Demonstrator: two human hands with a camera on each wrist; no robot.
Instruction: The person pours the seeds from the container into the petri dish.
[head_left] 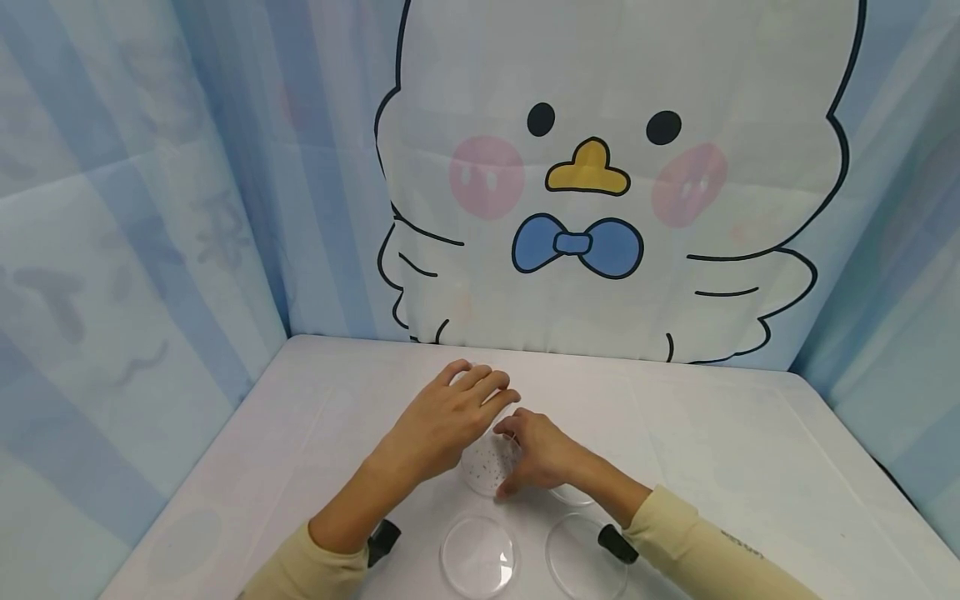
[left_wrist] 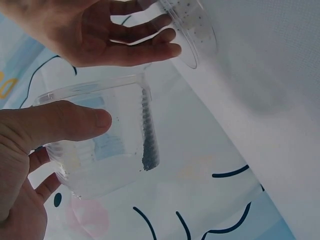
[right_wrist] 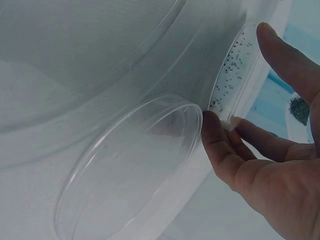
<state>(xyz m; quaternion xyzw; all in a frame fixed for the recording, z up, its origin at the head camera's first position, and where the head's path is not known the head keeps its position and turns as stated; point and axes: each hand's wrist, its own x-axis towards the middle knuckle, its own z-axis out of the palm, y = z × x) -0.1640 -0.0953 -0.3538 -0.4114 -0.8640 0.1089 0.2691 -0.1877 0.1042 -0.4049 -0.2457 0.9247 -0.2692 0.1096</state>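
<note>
Shallow round dish of transparent plastic point(head_left: 483, 468), thin-rimmed, its floor scattered with small dark specks; located near the middle of the white table point(head_left: 720, 483), forward of its back edge; whether its base touches the tabletop cannot be told. Right hand point(head_left: 546, 454): pinching this dish by its rim, thumb and fingers on opposite parts of it. Transparent plastic tub with ridged sides point(left_wrist: 97, 172), tilted, rim toward the right hand, a band of dark granules point(left_wrist: 149, 147) lying along one wall; held beside the dish. Left hand point(head_left: 450, 417): gripping the tub, thumb across the near wall, fingers behind. Three further round transparent dishes: one point(head_left: 573, 497) just beside the specked one, partly under the right forearm; a second point(head_left: 478, 557) and a third point(head_left: 577, 567) side by side nearer the viewer. Sleeves, beige, one per arm. Bare white tabletop extends from the hands to the left and right edges, and in a narrower strip to the back edge with its rounded corners. Curtain, pale blue and white with cartoon bird point(head_left: 585, 308), standing behind that edge.
</note>
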